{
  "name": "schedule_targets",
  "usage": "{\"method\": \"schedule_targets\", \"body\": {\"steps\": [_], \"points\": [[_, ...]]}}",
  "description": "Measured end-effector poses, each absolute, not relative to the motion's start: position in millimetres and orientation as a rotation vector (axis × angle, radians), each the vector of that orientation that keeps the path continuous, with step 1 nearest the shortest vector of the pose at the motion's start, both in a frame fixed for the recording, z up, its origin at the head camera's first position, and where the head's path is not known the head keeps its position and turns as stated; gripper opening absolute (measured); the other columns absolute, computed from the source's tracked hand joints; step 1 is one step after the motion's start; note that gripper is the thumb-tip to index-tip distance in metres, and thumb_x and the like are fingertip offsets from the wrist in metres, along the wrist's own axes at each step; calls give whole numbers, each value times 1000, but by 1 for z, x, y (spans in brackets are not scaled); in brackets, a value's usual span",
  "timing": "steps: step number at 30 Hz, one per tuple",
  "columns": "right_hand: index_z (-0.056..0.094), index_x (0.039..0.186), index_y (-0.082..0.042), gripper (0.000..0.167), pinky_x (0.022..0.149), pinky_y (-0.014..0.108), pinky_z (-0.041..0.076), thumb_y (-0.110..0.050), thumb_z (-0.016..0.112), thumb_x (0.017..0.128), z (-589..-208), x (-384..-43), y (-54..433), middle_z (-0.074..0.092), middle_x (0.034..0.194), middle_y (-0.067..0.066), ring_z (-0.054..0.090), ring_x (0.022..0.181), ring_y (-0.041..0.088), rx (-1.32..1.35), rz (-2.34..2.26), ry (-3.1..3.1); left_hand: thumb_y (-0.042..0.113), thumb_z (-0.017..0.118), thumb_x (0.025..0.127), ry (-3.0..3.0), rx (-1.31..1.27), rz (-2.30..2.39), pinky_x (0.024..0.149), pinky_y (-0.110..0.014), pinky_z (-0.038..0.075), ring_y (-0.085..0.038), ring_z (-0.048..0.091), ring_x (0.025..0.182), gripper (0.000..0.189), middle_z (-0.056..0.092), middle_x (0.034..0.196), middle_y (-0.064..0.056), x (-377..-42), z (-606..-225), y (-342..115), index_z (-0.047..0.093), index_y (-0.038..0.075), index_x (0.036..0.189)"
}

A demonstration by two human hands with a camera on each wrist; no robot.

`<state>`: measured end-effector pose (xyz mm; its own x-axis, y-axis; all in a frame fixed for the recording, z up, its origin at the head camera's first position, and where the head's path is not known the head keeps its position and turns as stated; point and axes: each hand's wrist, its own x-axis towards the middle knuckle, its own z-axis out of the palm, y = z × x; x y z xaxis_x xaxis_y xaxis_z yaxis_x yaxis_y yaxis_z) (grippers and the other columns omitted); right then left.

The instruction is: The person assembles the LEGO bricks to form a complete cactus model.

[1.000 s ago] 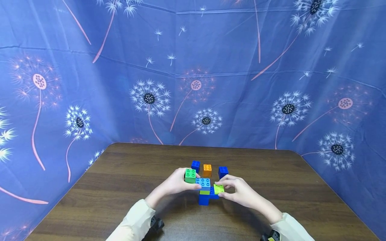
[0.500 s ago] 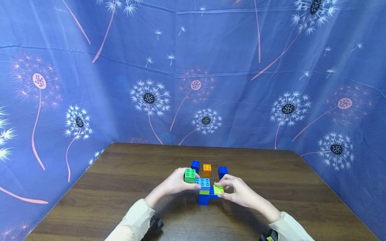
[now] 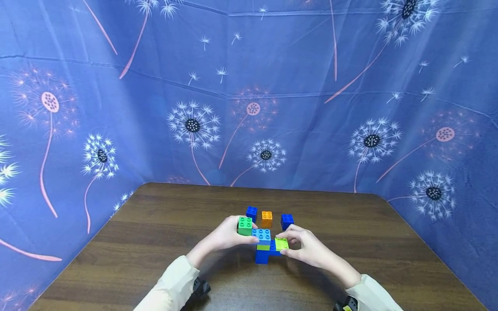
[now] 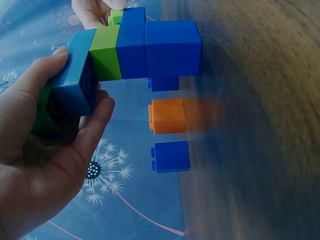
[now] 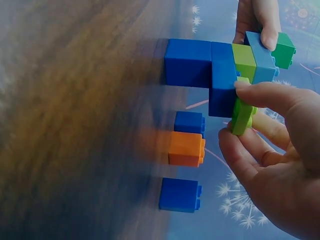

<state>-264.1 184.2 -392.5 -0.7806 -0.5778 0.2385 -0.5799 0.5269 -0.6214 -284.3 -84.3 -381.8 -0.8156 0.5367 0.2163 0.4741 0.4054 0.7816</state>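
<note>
In the head view, a small brick build stands at the middle of the table. Its base is a blue brick [image 3: 262,257], with a longer blue brick [image 5: 222,80] on top jutting out to the right. Above that come a lime brick [image 4: 105,52], a light blue brick [image 3: 261,236] and, at the left end, a green brick [image 3: 245,225]. My left hand [image 3: 223,235] grips the light blue brick, thumb on its front side. With thumb and fingertips, my right hand [image 3: 311,248] pinches a thin lime brick [image 5: 242,116] right at the top of the jutting blue end.
Behind the build, a blue brick [image 3: 251,212], an orange brick [image 3: 266,219] and another blue brick [image 3: 287,221] sit in a loose row on the wooden table [image 3: 186,207]. A blue dandelion-print cloth [image 3: 311,142] hangs behind the table's far edge.
</note>
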Motion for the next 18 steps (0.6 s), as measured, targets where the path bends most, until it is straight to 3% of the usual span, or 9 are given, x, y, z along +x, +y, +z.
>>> {"method": "schedule_targets", "body": {"steps": [18], "points": [[66, 107, -11, 30, 77, 26, 52, -29, 71, 83, -406, -269, 182, 65, 99, 0, 59, 83, 6, 950, 1239, -2665, 29, 75, 79, 2550, 893, 1423, 58, -23, 48, -7, 53, 63, 30, 64, 78, 4, -283, -381, -84, 67, 10, 101]]}}
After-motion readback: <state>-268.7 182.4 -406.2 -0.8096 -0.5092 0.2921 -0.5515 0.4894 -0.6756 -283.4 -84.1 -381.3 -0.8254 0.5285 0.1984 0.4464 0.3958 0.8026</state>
